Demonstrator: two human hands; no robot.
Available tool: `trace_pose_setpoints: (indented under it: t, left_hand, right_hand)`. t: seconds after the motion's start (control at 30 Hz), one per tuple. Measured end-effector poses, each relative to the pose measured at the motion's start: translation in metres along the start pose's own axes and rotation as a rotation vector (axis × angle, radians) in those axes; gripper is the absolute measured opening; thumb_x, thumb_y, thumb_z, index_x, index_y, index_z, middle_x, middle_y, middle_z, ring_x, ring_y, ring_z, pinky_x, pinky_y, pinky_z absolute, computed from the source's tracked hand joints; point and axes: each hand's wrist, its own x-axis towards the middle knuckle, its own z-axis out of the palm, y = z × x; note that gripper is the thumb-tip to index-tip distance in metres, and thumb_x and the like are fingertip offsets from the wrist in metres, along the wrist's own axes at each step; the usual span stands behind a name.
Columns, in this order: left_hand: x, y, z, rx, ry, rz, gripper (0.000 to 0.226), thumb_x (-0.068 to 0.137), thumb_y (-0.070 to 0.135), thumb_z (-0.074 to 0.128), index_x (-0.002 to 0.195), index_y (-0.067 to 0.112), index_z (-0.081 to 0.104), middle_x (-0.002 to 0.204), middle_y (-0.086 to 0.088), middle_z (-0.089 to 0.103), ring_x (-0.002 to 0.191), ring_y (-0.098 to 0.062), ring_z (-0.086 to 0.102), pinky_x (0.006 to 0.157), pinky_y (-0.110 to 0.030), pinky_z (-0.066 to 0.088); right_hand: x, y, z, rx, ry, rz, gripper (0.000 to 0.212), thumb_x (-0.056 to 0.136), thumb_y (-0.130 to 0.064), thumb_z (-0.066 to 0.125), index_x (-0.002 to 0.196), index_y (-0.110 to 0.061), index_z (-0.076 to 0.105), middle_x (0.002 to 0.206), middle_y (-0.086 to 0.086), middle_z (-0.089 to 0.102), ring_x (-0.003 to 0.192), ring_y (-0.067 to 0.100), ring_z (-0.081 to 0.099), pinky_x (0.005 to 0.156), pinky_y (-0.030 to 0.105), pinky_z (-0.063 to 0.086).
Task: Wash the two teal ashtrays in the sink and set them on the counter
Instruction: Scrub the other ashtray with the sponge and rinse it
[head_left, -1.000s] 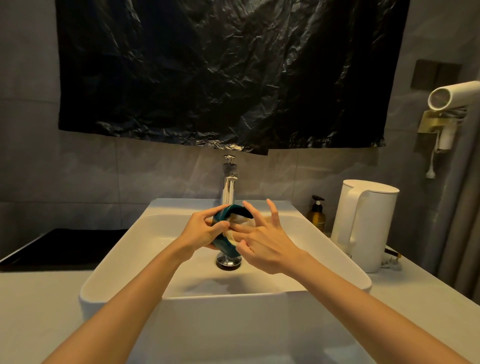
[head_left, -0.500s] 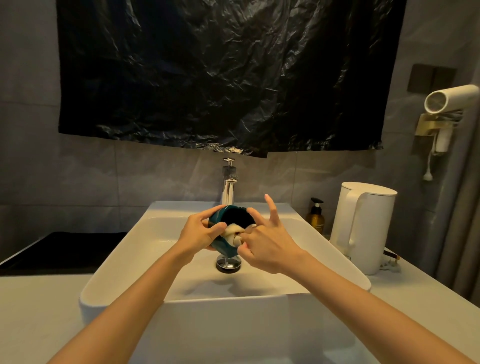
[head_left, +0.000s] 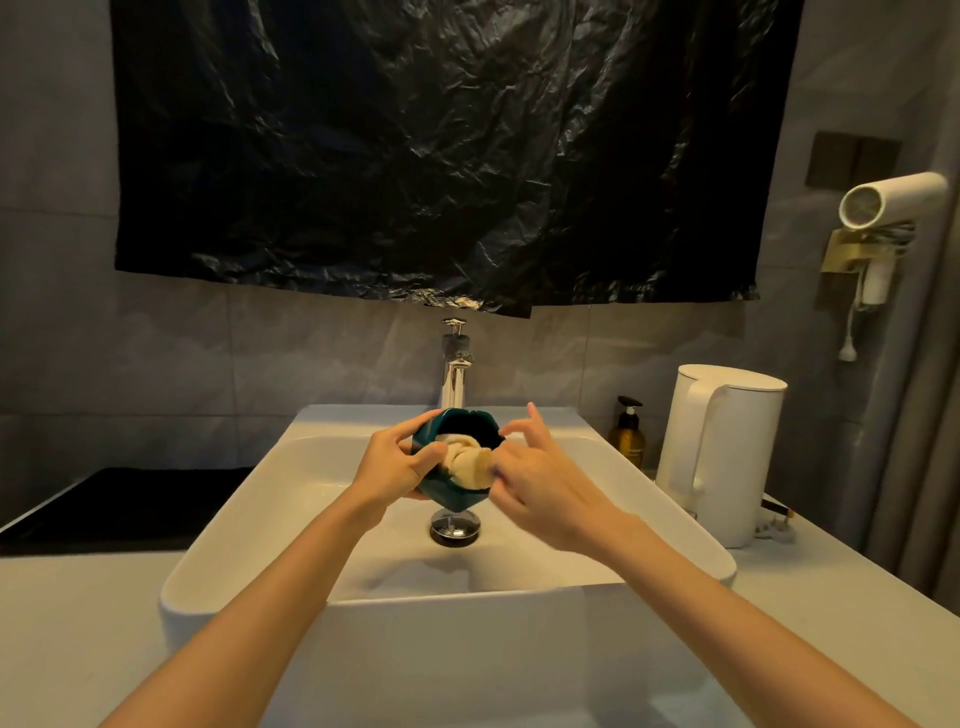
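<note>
One teal ashtray (head_left: 451, 493) is held tilted above the drain of the white sink (head_left: 244, 525), its hollow turned toward me. My left hand (head_left: 395, 465) grips its left rim, thumb on the front wall. A pale cloth (head_left: 467, 460) is bunched inside the ashtray. My right hand (head_left: 540, 478) pinches the cloth at the ashtray's right edge, with its index finger raised. A second ashtray is not in view.
A chrome faucet (head_left: 453, 369) stands behind the sink and a chrome drain plug (head_left: 453, 527) sits in the basin. On the counter to the right stand a white kettle (head_left: 722, 452) and an amber pump bottle (head_left: 628, 434). A black cooktop (head_left: 119, 499) lies at left.
The ashtray has tipped so its hollow faces me more, and the cloth now shows bunched inside it. My right hand has shifted slightly right along the rim.
</note>
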Motion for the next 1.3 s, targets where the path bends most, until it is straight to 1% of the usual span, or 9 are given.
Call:
trace_pose_setpoints:
  t: [0.07, 0.1, 0.2, 0.43, 0.63, 0.83, 1.07, 1.13, 1.3]
  left_hand:
    - [0.002, -0.002, -0.003, -0.012, 0.031, -0.013, 0.046, 0.089, 0.012, 0.061, 0.132, 0.024, 0.052, 0.121, -0.005, 0.057, 0.104, -0.024, 0.056, 0.064, -0.030, 0.056]
    - [0.002, -0.002, -0.004, -0.022, 0.049, -0.018, 0.046, 0.089, 0.012, 0.061, 0.132, 0.024, 0.051, 0.121, -0.006, 0.057, 0.104, -0.024, 0.056, 0.063, -0.030, 0.056]
    - [0.004, -0.003, -0.007, -0.036, 0.077, -0.015, 0.045, 0.089, 0.012, 0.061, 0.131, 0.026, 0.052, 0.123, -0.007, 0.057, 0.107, -0.026, 0.055, 0.065, -0.032, 0.057]
    - [0.005, -0.005, -0.004, 0.024, 0.057, 0.023, 0.048, 0.088, 0.014, 0.063, 0.133, 0.027, 0.051, 0.124, -0.006, 0.057, 0.110, -0.027, 0.056, 0.074, -0.039, 0.058]
    - [0.003, -0.004, -0.004, 0.023, 0.058, 0.044, 0.047, 0.088, 0.014, 0.063, 0.132, 0.028, 0.051, 0.122, -0.004, 0.058, 0.107, -0.025, 0.057, 0.069, -0.034, 0.058]
    - [0.000, -0.001, 0.000, 0.046, 0.019, 0.069, 0.047, 0.087, 0.015, 0.064, 0.130, 0.030, 0.051, 0.118, 0.000, 0.057, 0.106, -0.022, 0.056, 0.070, -0.032, 0.058]
    - [-0.002, 0.001, 0.002, 0.088, -0.015, 0.080, 0.043, 0.087, 0.012, 0.064, 0.122, 0.035, 0.054, 0.112, 0.004, 0.057, 0.105, -0.022, 0.055, 0.063, -0.025, 0.057]
    - [-0.004, 0.002, 0.002, 0.061, -0.033, 0.074, 0.042, 0.087, 0.010, 0.063, 0.116, 0.039, 0.053, 0.106, 0.007, 0.057, 0.102, -0.022, 0.055, 0.058, -0.022, 0.056]
    - [-0.006, 0.002, 0.002, 0.118, -0.064, 0.088, 0.043, 0.087, 0.012, 0.064, 0.119, 0.038, 0.054, 0.109, 0.005, 0.056, 0.102, -0.020, 0.054, 0.061, -0.026, 0.057]
  right_hand:
    - [-0.005, 0.015, -0.007, 0.030, 0.089, 0.056, 0.024, 0.099, -0.029, 0.039, 0.087, -0.016, 0.056, 0.093, -0.001, 0.062, 0.107, 0.010, 0.044, 0.113, 0.021, 0.021]
    - [-0.007, 0.022, -0.011, 0.066, 0.120, 0.130, 0.022, 0.098, -0.029, 0.040, 0.087, -0.017, 0.055, 0.090, -0.001, 0.060, 0.098, 0.012, 0.048, 0.093, 0.020, 0.039]
    - [-0.010, 0.038, -0.013, 0.250, 0.178, 0.418, 0.012, 0.099, -0.026, 0.037, 0.098, -0.019, 0.047, 0.077, 0.002, 0.059, 0.069, 0.018, 0.055, 0.055, 0.028, 0.039]
    - [0.015, 0.038, -0.006, 0.565, 0.538, 0.646, 0.014, 0.100, -0.027, 0.046, 0.109, -0.017, 0.053, 0.093, -0.002, 0.060, 0.079, 0.010, 0.058, 0.069, 0.024, 0.053]
    - [0.032, 0.004, 0.019, 1.106, 0.295, 0.556, 0.020, 0.099, -0.040, 0.044, 0.105, -0.033, 0.061, 0.097, -0.014, 0.061, 0.092, 0.009, 0.058, 0.067, 0.009, 0.048]
    - [0.047, 0.018, 0.036, 0.559, 0.296, 0.411, 0.044, 0.096, -0.027, 0.054, 0.139, -0.020, 0.046, 0.126, -0.005, 0.055, 0.117, 0.014, 0.048, 0.096, 0.027, 0.043]
    - [0.050, 0.017, 0.040, 0.172, 0.480, 0.202, 0.014, 0.092, -0.024, 0.061, 0.096, -0.012, 0.067, 0.087, 0.004, 0.072, 0.073, 0.021, 0.066, 0.064, 0.021, 0.050]
    - [0.048, 0.025, 0.042, 0.135, 0.523, 0.087, 0.008, 0.089, -0.019, 0.063, 0.090, -0.012, 0.067, 0.078, 0.004, 0.071, 0.063, 0.022, 0.065, 0.057, 0.026, 0.056]
    - [0.040, 0.027, 0.041, 0.301, 0.440, -0.041, 0.028, 0.093, -0.010, 0.057, 0.120, -0.011, 0.063, 0.110, 0.005, 0.070, 0.096, 0.018, 0.065, 0.082, 0.011, 0.047]
